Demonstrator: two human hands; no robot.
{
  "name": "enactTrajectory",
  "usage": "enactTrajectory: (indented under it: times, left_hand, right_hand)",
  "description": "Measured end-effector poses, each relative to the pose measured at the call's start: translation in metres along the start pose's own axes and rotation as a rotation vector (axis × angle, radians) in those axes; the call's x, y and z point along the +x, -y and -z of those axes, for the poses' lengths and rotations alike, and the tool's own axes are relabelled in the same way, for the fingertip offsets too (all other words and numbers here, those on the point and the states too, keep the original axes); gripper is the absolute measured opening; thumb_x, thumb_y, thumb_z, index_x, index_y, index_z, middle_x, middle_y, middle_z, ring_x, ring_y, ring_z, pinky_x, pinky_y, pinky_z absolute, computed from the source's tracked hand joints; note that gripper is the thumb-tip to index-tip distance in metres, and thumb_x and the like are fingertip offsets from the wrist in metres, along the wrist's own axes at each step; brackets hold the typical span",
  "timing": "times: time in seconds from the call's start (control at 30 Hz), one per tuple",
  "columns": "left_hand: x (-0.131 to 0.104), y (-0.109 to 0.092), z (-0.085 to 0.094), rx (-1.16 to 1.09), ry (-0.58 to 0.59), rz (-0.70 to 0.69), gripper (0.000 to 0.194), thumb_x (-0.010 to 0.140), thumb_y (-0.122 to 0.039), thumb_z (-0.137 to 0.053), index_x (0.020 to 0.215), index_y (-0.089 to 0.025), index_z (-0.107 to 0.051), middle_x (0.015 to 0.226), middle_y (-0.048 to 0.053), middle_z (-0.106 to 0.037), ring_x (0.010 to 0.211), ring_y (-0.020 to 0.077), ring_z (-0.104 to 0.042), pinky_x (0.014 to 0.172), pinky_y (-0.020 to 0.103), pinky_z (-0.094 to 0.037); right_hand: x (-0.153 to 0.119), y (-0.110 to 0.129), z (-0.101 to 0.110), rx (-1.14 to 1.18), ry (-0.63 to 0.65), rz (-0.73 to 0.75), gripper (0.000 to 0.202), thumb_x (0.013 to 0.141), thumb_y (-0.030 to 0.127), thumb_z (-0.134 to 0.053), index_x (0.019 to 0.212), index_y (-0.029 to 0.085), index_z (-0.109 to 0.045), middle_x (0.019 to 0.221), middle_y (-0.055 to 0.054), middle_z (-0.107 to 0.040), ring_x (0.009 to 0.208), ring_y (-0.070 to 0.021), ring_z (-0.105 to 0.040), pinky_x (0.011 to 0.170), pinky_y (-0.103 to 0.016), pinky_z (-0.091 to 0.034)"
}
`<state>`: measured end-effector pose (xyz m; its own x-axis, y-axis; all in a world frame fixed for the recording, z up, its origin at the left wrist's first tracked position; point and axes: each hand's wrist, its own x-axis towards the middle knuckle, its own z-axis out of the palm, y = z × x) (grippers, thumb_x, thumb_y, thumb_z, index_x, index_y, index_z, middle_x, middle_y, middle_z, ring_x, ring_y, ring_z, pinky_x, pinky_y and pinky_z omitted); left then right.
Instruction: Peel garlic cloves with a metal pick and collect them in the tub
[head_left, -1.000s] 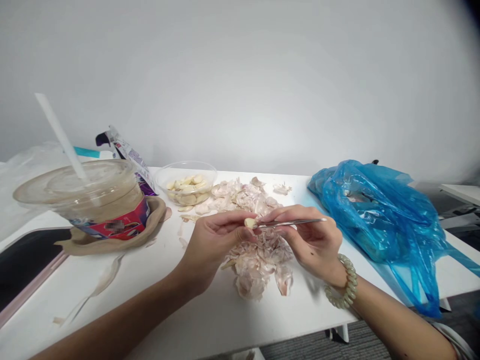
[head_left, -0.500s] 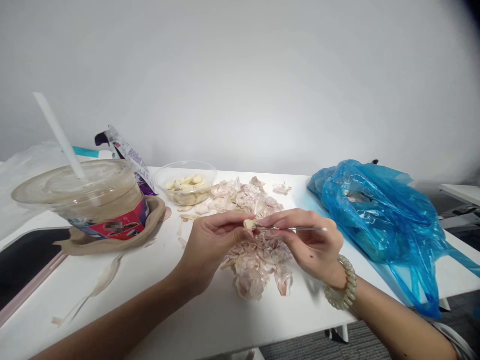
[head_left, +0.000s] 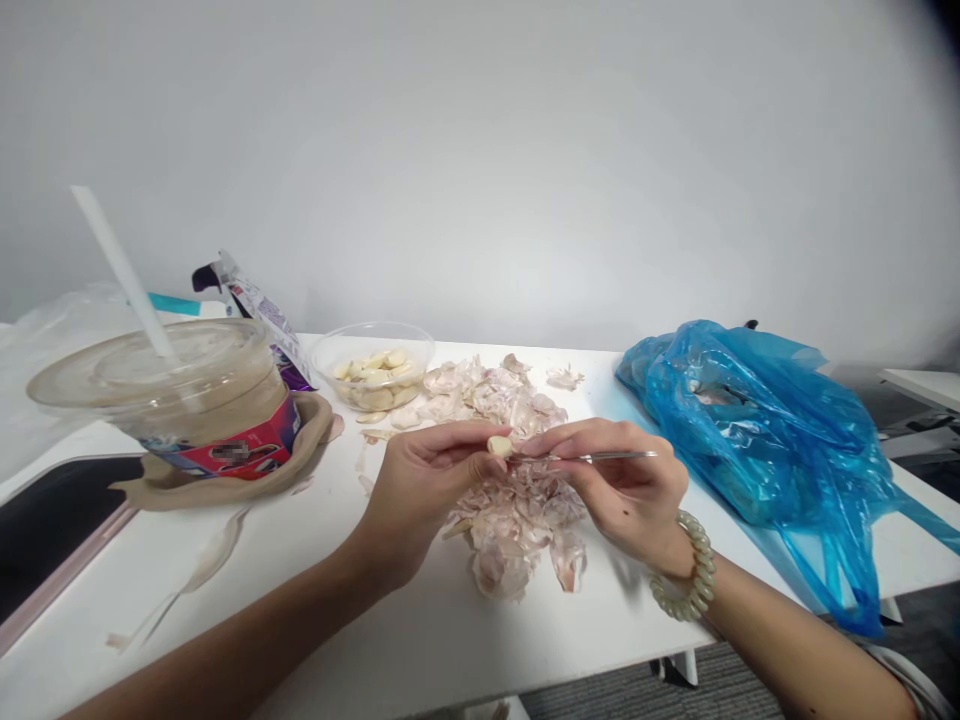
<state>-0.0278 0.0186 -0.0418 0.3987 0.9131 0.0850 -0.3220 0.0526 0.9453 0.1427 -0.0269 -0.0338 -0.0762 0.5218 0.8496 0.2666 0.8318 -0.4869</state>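
Between the thumb and fingers of my left hand (head_left: pixel 435 480) is a pale garlic clove (head_left: pixel 499 446). My right hand (head_left: pixel 622 485), with a beaded bracelet (head_left: pixel 694 570) at its wrist, pinches a thin metal tool (head_left: pixel 611 456). The tool's tip lies at the clove's right side; its exact shape is hidden by my fingers. Below and behind both hands spreads a heap of garlic skins (head_left: pixel 517 530). Beyond my left hand stands a clear plastic bowl (head_left: pixel 420 350) holding several peeled garlic cloves (head_left: pixel 375 370).
A lidded drink cup (head_left: pixel 217 400) with a straw sits in a cardboard holder (head_left: pixel 319 420) at the left. Near it are a purple-and-white packet (head_left: pixel 274 330) and a dark device (head_left: pixel 67 520). A blue plastic bag (head_left: pixel 750 430) lies on the white table (head_left: pixel 480 650) at the right.
The clove has turned slightly in my left fingers, showing more of its pale face. Otherwise both hands stay nearly in place.
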Motion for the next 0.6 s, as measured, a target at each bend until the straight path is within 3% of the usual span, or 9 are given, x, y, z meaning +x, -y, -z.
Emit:
enactTrajectory:
  times: [0.6]
  left_hand:
    - [0.0014,-0.0001,-0.0015,0.01,0.023,-0.004,0.015,0.062,-0.017,-0.077,0.077,-0.021,-0.075,0.066,-0.001,-0.073,0.065,0.0098,-0.065,0.066,0.017,-0.052]
  right_hand:
    - [0.0013,-0.0019,-0.0004,-0.016,-0.007,0.045,0.029,0.075,-0.003,-0.06,0.095,0.018,-0.063,0.086,-0.005,-0.072,0.081,-0.0195,-0.069,0.066,-0.036,-0.06]
